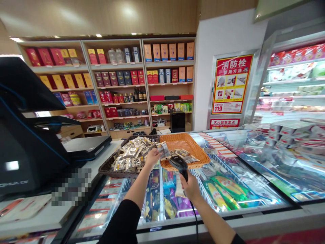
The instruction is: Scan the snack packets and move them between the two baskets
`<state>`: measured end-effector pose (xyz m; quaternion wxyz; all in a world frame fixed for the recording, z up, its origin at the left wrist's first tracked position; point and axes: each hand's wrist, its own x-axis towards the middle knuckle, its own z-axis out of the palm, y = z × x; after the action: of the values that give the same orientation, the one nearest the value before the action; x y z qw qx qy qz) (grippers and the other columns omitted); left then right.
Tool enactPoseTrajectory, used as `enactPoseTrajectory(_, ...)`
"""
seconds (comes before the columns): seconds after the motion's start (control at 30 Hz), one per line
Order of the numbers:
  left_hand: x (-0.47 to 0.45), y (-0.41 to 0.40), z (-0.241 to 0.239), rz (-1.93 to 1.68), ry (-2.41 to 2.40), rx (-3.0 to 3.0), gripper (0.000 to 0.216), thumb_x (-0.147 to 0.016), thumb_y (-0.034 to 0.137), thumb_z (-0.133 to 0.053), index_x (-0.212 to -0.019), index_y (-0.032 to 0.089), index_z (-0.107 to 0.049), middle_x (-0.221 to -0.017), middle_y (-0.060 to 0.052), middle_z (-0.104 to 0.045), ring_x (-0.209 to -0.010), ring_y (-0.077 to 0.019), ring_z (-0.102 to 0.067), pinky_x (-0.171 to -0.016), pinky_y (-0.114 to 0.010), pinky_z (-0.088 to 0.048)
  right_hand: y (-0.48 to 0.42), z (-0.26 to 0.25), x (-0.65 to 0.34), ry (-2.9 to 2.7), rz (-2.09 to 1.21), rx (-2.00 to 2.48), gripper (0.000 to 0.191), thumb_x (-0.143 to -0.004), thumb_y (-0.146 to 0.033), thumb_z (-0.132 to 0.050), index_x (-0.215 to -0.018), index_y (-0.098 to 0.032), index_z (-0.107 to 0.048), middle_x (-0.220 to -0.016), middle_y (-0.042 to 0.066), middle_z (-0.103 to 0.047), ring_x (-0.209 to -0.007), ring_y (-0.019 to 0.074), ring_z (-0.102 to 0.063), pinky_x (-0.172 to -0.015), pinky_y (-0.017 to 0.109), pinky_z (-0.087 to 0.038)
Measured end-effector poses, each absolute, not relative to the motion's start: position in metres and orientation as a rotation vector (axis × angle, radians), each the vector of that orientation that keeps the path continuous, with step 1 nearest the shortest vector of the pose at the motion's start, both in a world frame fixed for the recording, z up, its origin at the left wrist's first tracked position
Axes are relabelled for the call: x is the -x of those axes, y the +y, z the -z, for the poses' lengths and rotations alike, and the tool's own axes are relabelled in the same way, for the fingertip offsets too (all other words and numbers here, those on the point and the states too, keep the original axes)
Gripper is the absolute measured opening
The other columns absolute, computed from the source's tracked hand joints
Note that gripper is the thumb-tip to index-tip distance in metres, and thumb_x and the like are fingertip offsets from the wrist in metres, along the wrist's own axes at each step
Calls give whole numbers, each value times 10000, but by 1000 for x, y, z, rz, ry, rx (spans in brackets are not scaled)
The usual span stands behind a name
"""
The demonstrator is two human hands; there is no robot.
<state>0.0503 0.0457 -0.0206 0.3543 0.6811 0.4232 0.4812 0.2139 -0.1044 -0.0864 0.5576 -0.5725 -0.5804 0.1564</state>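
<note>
My left hand (152,157) is closed on a small snack packet (164,149), held over the near left side of the orange wicker basket (200,149). A few similar packets (182,153) lie inside that basket. In my right hand (191,185) is a black barcode scanner (179,164), its head pointing up and left towards the held packet. The scanner's cable (195,217) hangs down past my right wrist. Left of my left hand, a dark brown wicker basket (108,166) is heaped with packets of the same kind (132,152).
Both baskets rest on the glass top of a chest freezer (215,200) filled with packaged food. A checkout machine (22,142) and a weighing scale (87,145) stand at left. Shelves of boxed goods (122,78) line the back; stacked packages (286,135) sit at right.
</note>
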Motion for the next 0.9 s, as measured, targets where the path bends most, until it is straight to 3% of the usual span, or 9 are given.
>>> enactPoseTrajectory(0.13, -55, 36, 15, -1255, 1163, -1857, 214, -676, 308, -603, -608, 199, -433, -520, 39, -485, -510, -116, -472, -527, -210, -328, -104, 89, -214, -1328, -394, 1306, 282, -854, -440, -460, -836, -177, -560, -503, -7, -561, -424, 164, -539, -446, 247, -396)
enactPoseTrajectory(0.27, -50, 20, 1, -1498, 1387, -2083, 78, -762, 281, -532, -722, 214, -540, -671, -18, -600, -662, -173, -560, -621, -240, -365, -104, 90, -215, -1287, -464, 1276, 291, -850, -467, -456, -788, -191, -526, -451, -37, -505, -390, 157, -515, -433, 246, -391)
enactPoseTrajectory(0.43, 7, 12, -31, -1686, 1919, -2170, 227, -835, 257, -431, -962, 201, -611, -889, -103, -655, -857, -243, -583, -741, -297, -382, -104, 88, -214, -1308, -454, 1301, 285, -842, -462, -470, -789, -190, -535, -461, -32, -516, -392, 153, -508, -433, 245, -383)
enactPoseTrajectory(0.5, 38, 13, -38, -1628, 2102, -2241, 281, -817, 191, -427, -1022, 207, -618, -948, -110, -659, -956, -260, -570, -802, -320, -372, -105, 88, -214, -1319, -440, 1308, 287, -840, -465, -474, -789, -189, -534, -480, -24, -528, -409, 157, -514, -442, 248, -387)
enactPoseTrajectory(0.6, 74, 15, -35, -1158, 2292, -2286, 304, -711, 108, -494, -930, 227, -668, -885, -100, -678, -935, -283, -591, -793, -339, -378, -105, 88, -213, -1291, -464, 1313, 304, -839, -484, -469, -761, -195, -519, -475, -28, -518, -408, 155, -515, -442, 249, -391)
enactPoseTrajectory(0.7, 85, 14, -27, -883, 2308, -2129, 309, -674, 104, -505, -895, 227, -684, -802, -92, -685, -820, -283, -621, -710, -328, -409, -104, 89, -214, -1221, -526, 1282, 316, -833, -502, -476, -738, -201, -501, -456, -40, -503, -380, 144, -500, -421, 243, -394)
enactPoseTrajectory(0.83, 59, 9, -31, -1303, 2144, -2232, 408, -673, 31, -426, -943, 224, -663, -1017, -71, -665, -940, -245, -600, -792, -316, -424, -101, 83, -232, -1066, -543, 1220, 338, -810, -531, -502, -719, -206, -482, -464, -41, -507, -368, 137, -497, -394, 239, -406)
enactPoseTrajectory(0.9, 30, 9, -37, -1329, 1910, -2386, 399, -681, 25, -413, -918, 220, -668, -1043, -52, -658, -967, -219, -591, -858, -310, -417, -99, 80, -249, -967, -525, 1225, 360, -795, -551, -512, -693, -210, -463, -467, -41, -507, -360, 138, -497, -379, 241, -407)
